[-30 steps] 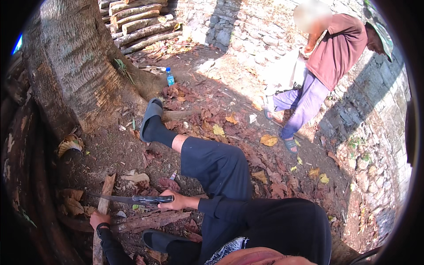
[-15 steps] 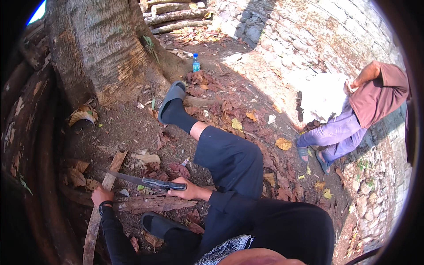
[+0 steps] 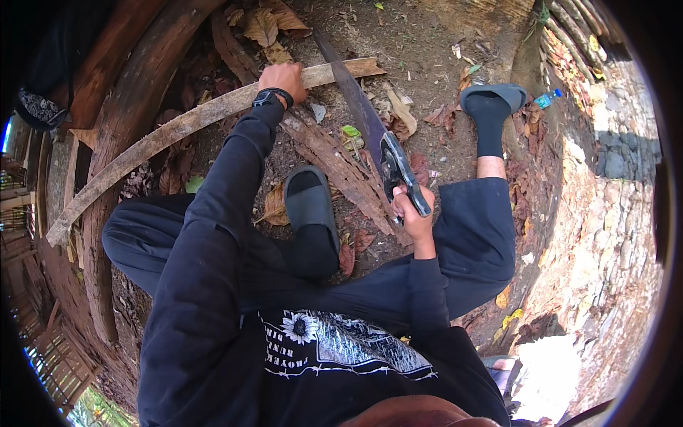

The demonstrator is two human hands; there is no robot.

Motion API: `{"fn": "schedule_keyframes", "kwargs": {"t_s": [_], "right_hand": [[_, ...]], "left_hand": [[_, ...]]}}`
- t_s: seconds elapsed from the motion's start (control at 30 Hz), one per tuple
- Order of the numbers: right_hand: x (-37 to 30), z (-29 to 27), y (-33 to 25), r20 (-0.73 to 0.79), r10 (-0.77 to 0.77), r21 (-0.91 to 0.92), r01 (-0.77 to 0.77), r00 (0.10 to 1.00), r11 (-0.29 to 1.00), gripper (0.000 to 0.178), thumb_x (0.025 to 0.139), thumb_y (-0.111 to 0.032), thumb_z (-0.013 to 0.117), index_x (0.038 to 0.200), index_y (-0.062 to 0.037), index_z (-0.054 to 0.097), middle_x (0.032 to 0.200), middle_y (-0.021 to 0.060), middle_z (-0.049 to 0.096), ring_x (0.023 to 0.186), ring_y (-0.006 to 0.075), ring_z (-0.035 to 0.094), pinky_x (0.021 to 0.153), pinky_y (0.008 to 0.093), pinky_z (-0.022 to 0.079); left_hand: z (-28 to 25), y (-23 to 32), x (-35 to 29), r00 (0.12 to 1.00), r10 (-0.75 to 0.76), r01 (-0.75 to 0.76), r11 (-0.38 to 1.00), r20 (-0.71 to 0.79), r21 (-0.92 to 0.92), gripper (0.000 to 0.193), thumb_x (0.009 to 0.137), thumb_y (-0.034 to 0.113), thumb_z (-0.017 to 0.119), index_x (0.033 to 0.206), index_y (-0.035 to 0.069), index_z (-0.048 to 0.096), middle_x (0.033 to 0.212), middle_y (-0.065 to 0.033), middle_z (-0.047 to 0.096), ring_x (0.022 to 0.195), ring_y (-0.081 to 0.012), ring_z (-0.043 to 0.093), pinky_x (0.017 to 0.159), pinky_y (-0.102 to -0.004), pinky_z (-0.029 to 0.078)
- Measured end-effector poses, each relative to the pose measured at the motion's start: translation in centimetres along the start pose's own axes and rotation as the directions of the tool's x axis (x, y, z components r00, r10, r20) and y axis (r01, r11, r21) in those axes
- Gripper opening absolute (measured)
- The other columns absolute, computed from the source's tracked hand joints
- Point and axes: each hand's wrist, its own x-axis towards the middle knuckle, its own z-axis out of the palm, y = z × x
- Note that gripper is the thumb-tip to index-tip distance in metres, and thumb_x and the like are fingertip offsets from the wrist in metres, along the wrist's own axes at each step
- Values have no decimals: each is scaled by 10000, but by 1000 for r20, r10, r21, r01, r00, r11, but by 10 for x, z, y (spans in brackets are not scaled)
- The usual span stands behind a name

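Observation:
My left hand [image 3: 282, 80] is closed around a long, narrow wooden slat [image 3: 178, 133] and presses it against a rough piece of wood [image 3: 338, 160] on the ground. In my right hand [image 3: 415, 213] is the dark handle of a handsaw [image 3: 361, 114]. The saw's blade crosses the slat just right of my left hand, near the slat's far end. Whether its teeth have cut into the wood cannot be made out. From there the slat runs down to the left, past my left knee.
Thick logs [image 3: 146, 85] lie along the left. A tree trunk [image 3: 469, 18] stands at the top, with a blue-capped bottle [image 3: 547, 99] beyond my sandalled foot [image 3: 494, 99]. Dry leaves [image 3: 274, 206] litter the soil. At lower right, another person shows partly beside white cloth [image 3: 548, 377].
My view has swung left and down, so the slat and saw appear higher up and the other person is mostly out of sight. Both hands keep their holds.

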Motion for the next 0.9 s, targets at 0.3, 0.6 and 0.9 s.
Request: {"fn": "schedule_keyframes", "kwargs": {"t_s": [0.3, 0.6, 0.9], "right_hand": [[-22, 6, -35, -14, 12, -113, -14, 1000, 994, 168, 974, 12, 686, 852, -13, 572, 639, -5, 535, 533, 58, 488, 490, 267, 358], [-20, 1, -33, 4, 13, -31, -13, 1000, 999, 117, 990, 18, 645, 922, 3, 550, 612, 23, 490, 504, 99, 454, 490, 291, 375], [-27, -4, -39, 22, 12, -73, -10, 1000, 997, 133, 989, 7, 639, 886, 22, 556, 605, 21, 478, 503, 97, 443, 494, 295, 365]], "left_hand": [[38, -4, -5, 934, 152, -127, 987, -323, 98, 151, 868, 122, 688, 990, 51, 631, 927, -153, 732, 809, -313, 769, 686, -413, 617], [18, 0, -12, 983, 88, -98, 994, -159, -57, 550, 780, 431, 832, 1145, 58, 658, 986, -180, 741, 901, -382, 760, 782, -492, 619], [7, -21, 30, 931, 73, -66, 997, 358, -30, 913, 782, 717, 802, 1405, 60, 686, 1100, -207, 788, 960, -357, 780, 847, -466, 635]]}}
